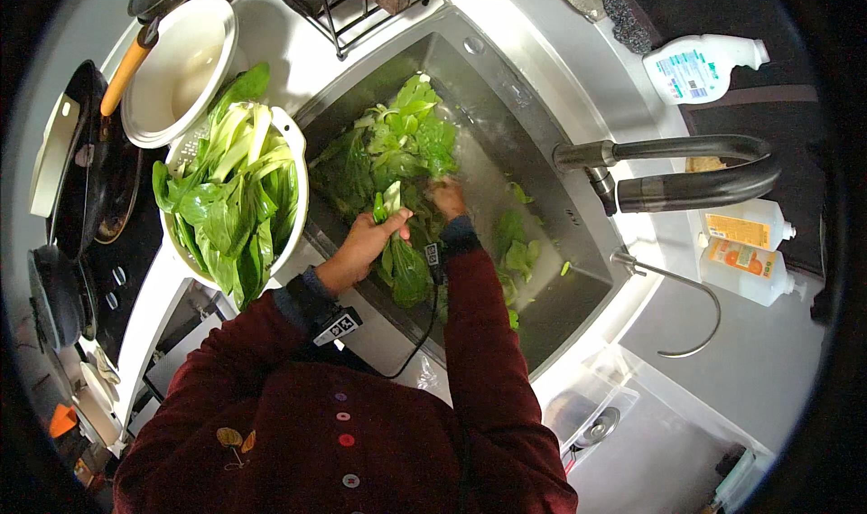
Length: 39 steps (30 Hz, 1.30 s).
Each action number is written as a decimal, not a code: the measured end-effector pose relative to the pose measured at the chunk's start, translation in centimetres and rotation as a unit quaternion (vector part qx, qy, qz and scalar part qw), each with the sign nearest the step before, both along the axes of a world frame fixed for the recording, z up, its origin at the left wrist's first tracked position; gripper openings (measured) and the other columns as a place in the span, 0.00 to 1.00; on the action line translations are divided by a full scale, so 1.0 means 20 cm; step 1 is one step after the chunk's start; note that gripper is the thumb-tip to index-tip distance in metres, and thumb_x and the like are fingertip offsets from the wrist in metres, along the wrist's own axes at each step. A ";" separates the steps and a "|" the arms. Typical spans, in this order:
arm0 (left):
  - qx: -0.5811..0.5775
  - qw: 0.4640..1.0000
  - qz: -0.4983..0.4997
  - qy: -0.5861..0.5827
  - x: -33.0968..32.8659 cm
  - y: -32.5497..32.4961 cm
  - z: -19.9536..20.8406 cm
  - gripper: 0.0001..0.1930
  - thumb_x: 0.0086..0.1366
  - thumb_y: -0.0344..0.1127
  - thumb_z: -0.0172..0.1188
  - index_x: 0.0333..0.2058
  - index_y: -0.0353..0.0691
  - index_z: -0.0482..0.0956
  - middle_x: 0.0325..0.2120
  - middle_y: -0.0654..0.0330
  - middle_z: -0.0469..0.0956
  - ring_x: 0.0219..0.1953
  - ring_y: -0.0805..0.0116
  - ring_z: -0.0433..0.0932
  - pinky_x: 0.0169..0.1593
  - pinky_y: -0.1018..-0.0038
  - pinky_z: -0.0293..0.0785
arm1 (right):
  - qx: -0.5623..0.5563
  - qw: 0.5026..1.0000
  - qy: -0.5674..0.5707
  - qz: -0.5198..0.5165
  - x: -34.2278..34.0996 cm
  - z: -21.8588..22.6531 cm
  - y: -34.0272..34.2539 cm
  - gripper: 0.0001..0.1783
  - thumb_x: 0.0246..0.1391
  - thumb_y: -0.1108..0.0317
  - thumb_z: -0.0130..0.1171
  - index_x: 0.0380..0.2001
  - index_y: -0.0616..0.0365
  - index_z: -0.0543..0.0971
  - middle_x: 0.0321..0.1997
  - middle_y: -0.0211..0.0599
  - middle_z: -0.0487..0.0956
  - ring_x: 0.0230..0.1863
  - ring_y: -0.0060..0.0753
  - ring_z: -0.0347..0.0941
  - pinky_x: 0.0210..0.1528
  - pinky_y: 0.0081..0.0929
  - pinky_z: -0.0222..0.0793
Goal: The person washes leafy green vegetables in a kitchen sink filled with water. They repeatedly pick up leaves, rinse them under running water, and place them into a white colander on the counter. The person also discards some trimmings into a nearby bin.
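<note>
My left hand (366, 245) is closed round a stalk of leafy greens (408, 275), its pale cut stem end sticking up past the thumb and its leaves hanging over the sink's near side. Just right of it, my right hand (446, 198) reaches down into the sink (578, 302); its fingers are blurred and partly hidden. Beyond both hands lies a heap of wet leafy greens (411, 135) in water. Loose leaves (517, 247) float to the right. On the left, a white colander (301, 166) is piled with more greens, stems upward.
A dark curved faucet (704, 193) and a thin spout (718, 311) stand along the sink's right side. Behind the colander is a white bowl (149, 139), with pans (77, 180) at far left. Bottles (745, 266) stand on the right; a black rack (339, 35) is at the back.
</note>
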<state>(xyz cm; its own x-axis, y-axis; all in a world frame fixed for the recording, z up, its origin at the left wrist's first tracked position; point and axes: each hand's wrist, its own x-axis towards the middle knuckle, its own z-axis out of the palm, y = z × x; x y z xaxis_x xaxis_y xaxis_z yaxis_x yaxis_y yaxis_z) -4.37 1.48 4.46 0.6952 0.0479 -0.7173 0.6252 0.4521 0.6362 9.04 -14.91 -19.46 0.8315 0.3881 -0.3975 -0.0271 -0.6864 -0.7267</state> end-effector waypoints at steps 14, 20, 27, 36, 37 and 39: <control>0.316 0.870 -0.149 -0.347 0.07 -0.25 -0.02 0.13 0.57 0.33 0.56 0.41 0.38 0.73 0.36 0.57 0.76 0.40 0.64 0.72 0.47 0.72 0.64 | -0.193 0.966 -0.165 0.050 -0.40 1.20 -0.39 0.16 0.47 0.67 0.55 0.41 0.56 0.69 0.34 0.47 0.73 0.29 0.48 0.71 0.30 0.40 0.66; 0.299 0.792 -0.273 -0.457 0.06 -0.39 0.04 0.23 0.55 0.32 0.57 0.50 0.38 0.62 0.41 0.46 0.70 0.46 0.50 0.67 0.48 0.64 0.65 | -0.062 0.958 -0.271 0.069 -0.51 1.48 -0.37 0.16 0.39 0.73 0.57 0.36 0.57 0.69 0.36 0.44 0.73 0.34 0.50 0.70 0.32 0.38 0.66; 0.291 0.813 -0.286 -0.415 0.03 -0.30 0.25 0.23 0.55 0.33 0.57 0.48 0.37 0.61 0.37 0.43 0.71 0.40 0.46 0.71 0.40 0.60 0.68 | 0.233 0.961 0.000 -0.148 -0.54 1.52 -0.36 0.17 0.46 0.71 0.58 0.42 0.54 0.68 0.32 0.28 0.71 0.30 0.19 0.66 0.25 0.18 0.62; 0.578 0.718 -0.155 -0.354 -0.22 0.45 0.90 0.16 0.58 0.31 0.54 0.46 0.40 0.69 0.40 0.58 0.74 0.41 0.67 0.73 0.46 0.73 0.68 | 0.149 0.975 0.045 -0.157 -0.55 1.37 -0.54 0.16 0.50 0.62 0.58 0.41 0.58 0.72 0.28 0.28 0.73 0.24 0.16 0.65 0.22 0.17 0.60; 0.569 0.735 -0.150 -0.336 -0.23 0.55 0.95 0.15 0.58 0.30 0.54 0.45 0.39 0.70 0.38 0.57 0.75 0.40 0.70 0.73 0.45 0.75 0.68 | 0.139 0.974 0.063 -0.167 -0.55 1.31 -0.58 0.16 0.50 0.61 0.57 0.40 0.58 0.73 0.28 0.28 0.73 0.24 0.16 0.65 0.22 0.17 0.60; 0.569 0.767 -0.167 -0.247 -0.23 0.72 0.97 0.15 0.58 0.29 0.55 0.45 0.38 0.69 0.33 0.58 0.75 0.36 0.74 0.72 0.42 0.78 0.68 | 0.112 0.969 0.110 -0.191 -0.57 1.20 -0.67 0.16 0.50 0.60 0.57 0.39 0.59 0.74 0.28 0.29 0.73 0.24 0.17 0.66 0.23 0.18 0.61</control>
<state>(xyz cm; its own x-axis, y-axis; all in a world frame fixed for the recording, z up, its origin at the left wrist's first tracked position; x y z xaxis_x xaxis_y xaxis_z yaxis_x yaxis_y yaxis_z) -9.07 15.80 23.86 0.9783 0.2068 0.0102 0.1414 -0.7035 0.6965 -2.26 -28.38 4.57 0.8359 0.1656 -0.5233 -0.4194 -0.4222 -0.8036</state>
